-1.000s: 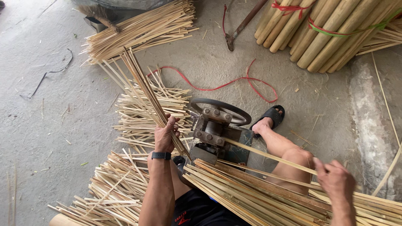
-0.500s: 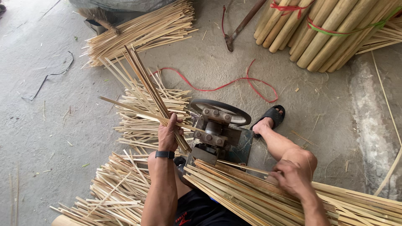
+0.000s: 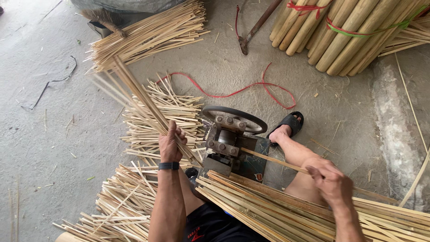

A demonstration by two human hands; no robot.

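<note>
Left hand (image 3: 170, 144) fisted tight around a bunch of thin bamboo strips (image 3: 134, 92) fanning up-left; right hand (image 3: 330, 181) fingers curled on a single bamboo slat (image 3: 273, 159) running into the small metal splitting machine (image 3: 226, 145); stacked slats (image 3: 277, 210) across lap; floor (image 3: 45, 134) beneath.

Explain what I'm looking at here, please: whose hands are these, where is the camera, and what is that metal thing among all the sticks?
One view, from a camera on the person's head, looking down. The left hand grips a bunch of thin bamboo slivers fanning up and away. The right hand holds a single bamboo strip pointing into a small metal machine with a wheel on the concrete floor. Flat strips lie across the lap; sliver piles, tied bamboo poles and a red cord surround them.
</note>
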